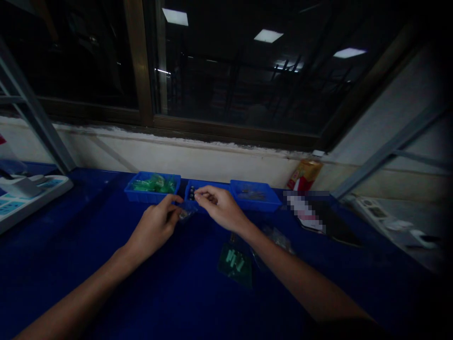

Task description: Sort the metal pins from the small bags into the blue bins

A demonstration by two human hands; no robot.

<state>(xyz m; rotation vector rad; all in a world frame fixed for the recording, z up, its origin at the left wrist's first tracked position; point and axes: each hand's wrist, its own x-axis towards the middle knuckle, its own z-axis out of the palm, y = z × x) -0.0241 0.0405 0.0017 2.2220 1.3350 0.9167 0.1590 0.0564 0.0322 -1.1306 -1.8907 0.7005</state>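
My left hand (157, 224) pinches a small clear plastic bag (186, 213) just above the blue tabletop (106, 264). My right hand (219, 205) is closed in a pinch at the rim of the middle blue tray (208, 185), its fingertips next to small dark parts (191, 192) in that tray. What the right fingers hold is too small to make out. The two hands are almost touching at the bag's opening.
Three blue trays stand in a row by the wall: the left one (153, 187) holds green pieces, the right one (255, 194) dark parts. A clear bag with green pieces (235, 262) lies under my right forearm. A white device (24, 196) is at left, a dark phone (332, 224) and a red-yellow packet (304, 175) at right.
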